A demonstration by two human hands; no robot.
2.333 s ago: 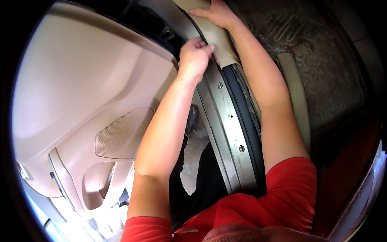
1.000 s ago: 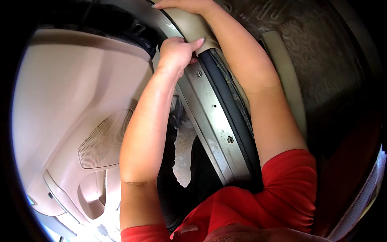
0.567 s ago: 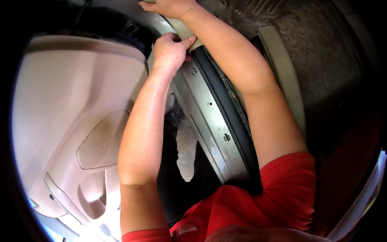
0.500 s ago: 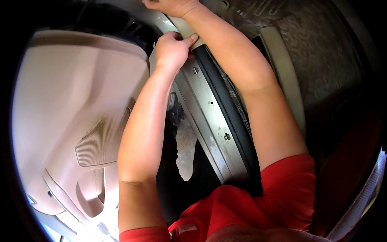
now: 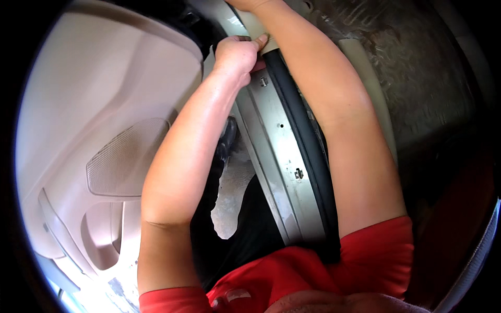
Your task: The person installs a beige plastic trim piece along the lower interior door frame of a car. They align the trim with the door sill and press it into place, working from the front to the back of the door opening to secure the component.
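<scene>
My left hand (image 5: 240,55) is closed around the near end of a beige trim piece (image 5: 270,41), thumb on top and some fingers hidden beneath. My right hand (image 5: 253,4) lies higher along that trim, mostly cut off by the top edge, so its fingers are hard to make out. Below the trim runs a bare metal door sill (image 5: 282,146) with small metal clips (image 5: 298,173) and a hole, bordered on its right by a black rubber seal (image 5: 306,156).
An open beige door (image 5: 73,83) with a mesh speaker cover fills the left. A patterned floor mat (image 5: 417,78) and a beige strip (image 5: 373,83) lie right of the sill. My dark-trousered legs (image 5: 258,214) stand beside the sill over pale ground.
My left thumb has moved onto the trim's near end, with fingers tucked under. My right hand has shifted farther toward the top edge. The whole view has shifted slightly.
</scene>
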